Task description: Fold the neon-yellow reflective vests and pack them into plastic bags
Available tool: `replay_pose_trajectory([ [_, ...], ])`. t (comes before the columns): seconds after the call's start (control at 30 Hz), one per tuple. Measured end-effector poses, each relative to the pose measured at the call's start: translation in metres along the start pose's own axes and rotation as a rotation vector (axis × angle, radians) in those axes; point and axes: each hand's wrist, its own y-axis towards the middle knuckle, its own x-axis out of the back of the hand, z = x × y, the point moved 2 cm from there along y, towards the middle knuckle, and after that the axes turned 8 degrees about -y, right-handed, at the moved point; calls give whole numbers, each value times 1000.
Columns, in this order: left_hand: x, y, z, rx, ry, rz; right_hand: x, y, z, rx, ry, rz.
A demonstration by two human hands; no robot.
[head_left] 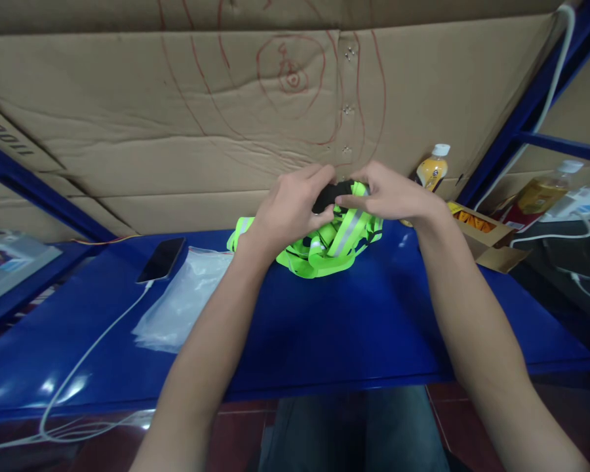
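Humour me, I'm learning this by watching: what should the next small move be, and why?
Probably a gentle lift of the black piece away from the green straps: the left hand and right hand are both at it, while the straps lie bunched and overlapping on the blue table.

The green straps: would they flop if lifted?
The green straps would probably flop, since they curl in loose loops. They look light, being thin bands. Lifting one may drag others, as they overlap.

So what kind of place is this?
Probably a workshop of some sort: there's a blue metal workbench, a big cardboard panel behind it, and bunched neon reflective straps.
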Motion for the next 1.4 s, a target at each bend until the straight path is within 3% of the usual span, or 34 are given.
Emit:
replay_pose_trajectory([
  [0.2, -5, -1, 0, 49, 39, 29, 2, -3, -2, -77, 30, 45],
  [0.47, -15, -2, 2, 109, -4, 81, 2, -2, -13, -110, 59, -6],
  [0.57, -19, -4, 7, 123, 34, 112, -1, 3, -14, 9, -10, -111],
  [0.67, -18, -5, 13, 120, 49, 110, -11, 7, -8, 92, -124, -109],
  [0.77, -16, -6, 14, 93, 14, 111, -24, 8, -1, 12, -268, -105],
  [0.87, -10, -6, 14, 71, -39, 95, -29, 8, 0, -75, -349, -202],
  [0.97, 3, -8, 23, 98, -77, 2, -20, 7, -12, -139, -353, -385],
  [1.1, 29, -11, 47, 216, -87, -259, 10, 1, -41, -266, -216, -637],
  [1.27, 73, -31, 84, 321, -168, -549, 42, -11, -61, -363, 395, -815],
  [1.4, 131, -79, 126, 469, -120, -716, 70, -43, -74, -289, 684, -1070],
])
